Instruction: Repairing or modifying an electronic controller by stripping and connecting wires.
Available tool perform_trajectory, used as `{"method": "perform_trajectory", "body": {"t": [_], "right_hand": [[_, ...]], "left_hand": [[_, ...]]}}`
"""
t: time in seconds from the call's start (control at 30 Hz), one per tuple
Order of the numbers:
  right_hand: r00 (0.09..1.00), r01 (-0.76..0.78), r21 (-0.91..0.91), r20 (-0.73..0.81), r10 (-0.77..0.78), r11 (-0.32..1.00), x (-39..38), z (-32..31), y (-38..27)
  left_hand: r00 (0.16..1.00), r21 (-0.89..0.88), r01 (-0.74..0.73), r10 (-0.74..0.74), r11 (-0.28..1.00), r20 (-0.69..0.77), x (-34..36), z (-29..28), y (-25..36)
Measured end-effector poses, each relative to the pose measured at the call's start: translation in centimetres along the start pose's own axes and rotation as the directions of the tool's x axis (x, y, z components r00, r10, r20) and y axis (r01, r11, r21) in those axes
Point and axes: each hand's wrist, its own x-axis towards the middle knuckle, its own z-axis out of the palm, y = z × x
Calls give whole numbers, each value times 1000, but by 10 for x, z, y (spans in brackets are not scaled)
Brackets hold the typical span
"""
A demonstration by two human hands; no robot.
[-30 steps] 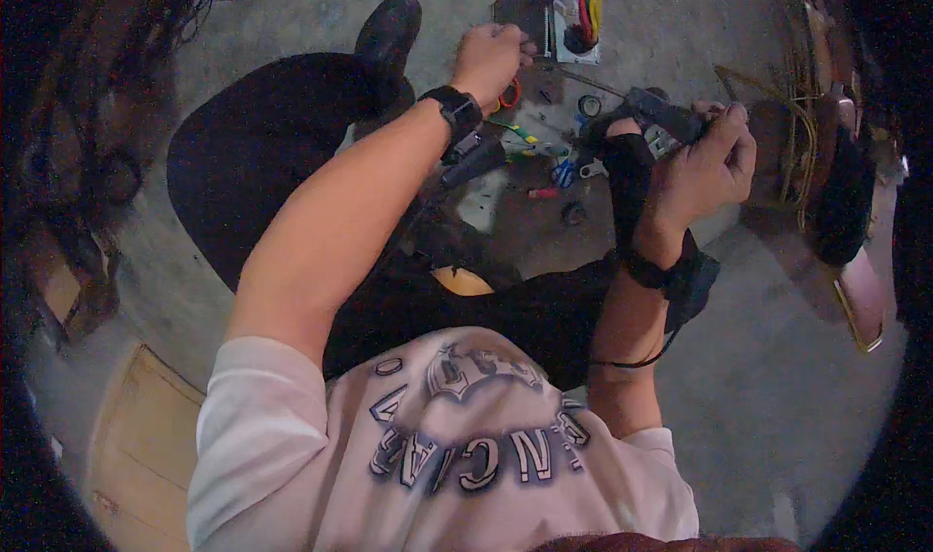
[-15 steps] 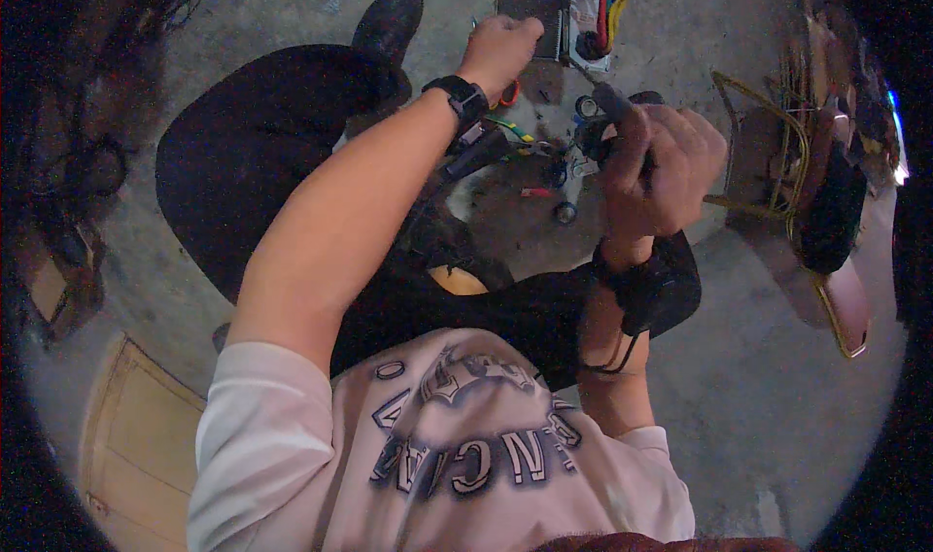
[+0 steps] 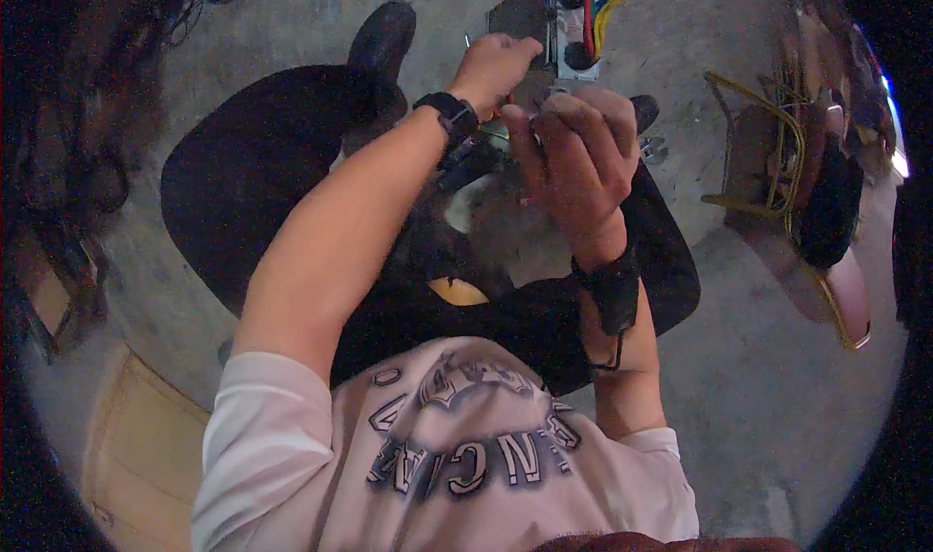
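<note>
Beside the near edge of a dark flat plate [image 3: 520, 17] is my left hand [image 3: 491, 71], fingers curled; what they grip is hidden. The plate adjoins a metal case [image 3: 576, 66] with thick red, green and yellow wires [image 3: 607, 8] at its far end. My right hand [image 3: 583, 154] is closed just nearer to me, its thumb close to my left hand. Its fingers hide most of what they hold; half a second ago a dark-handled screwdriver with a thin shaft showed in that hand.
Small tools [image 3: 476, 158] lie on the floor between my legs, partly covered by my hands. On the right stands a yellow metal frame [image 3: 777, 154] with a black item [image 3: 834, 207] on it. A tan panel [image 3: 136, 445] is at the lower left.
My right hand has moved left to beside my left hand and now covers the small tools there. The screwdriver's handle has gone from sight. The case sits slightly further left in the picture.
</note>
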Motion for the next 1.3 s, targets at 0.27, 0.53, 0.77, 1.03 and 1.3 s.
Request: {"method": "perform_trajectory", "body": {"t": [0.27, 0.53, 0.77, 1.03, 1.3], "right_hand": [[959, -274, 341, 26, 283, 899, -15, -20, 2], [632, -773, 212, 347, 693, 598, -87, -15, 68], [593, -804, 241, 401, 699, 544, -121, 37, 102], [722, -610, 229, 555, 413, 759, -130, 98, 5], [815, -513, 334, 479, 326, 791, -131, 132, -25]], "left_hand": [[990, -84, -48, 36, 995, -140, -2, -8, -37], [995, -548, -73, 23, 834, -97, -8, -35, -72], [988, -453, -99, 143, 886, 64, -30, -46, -101], [896, -508, 321, -430, 799, -111, -105, -20, -75], [807, -742, 270, -565, 614, -175, -113, -49, -102]]}}
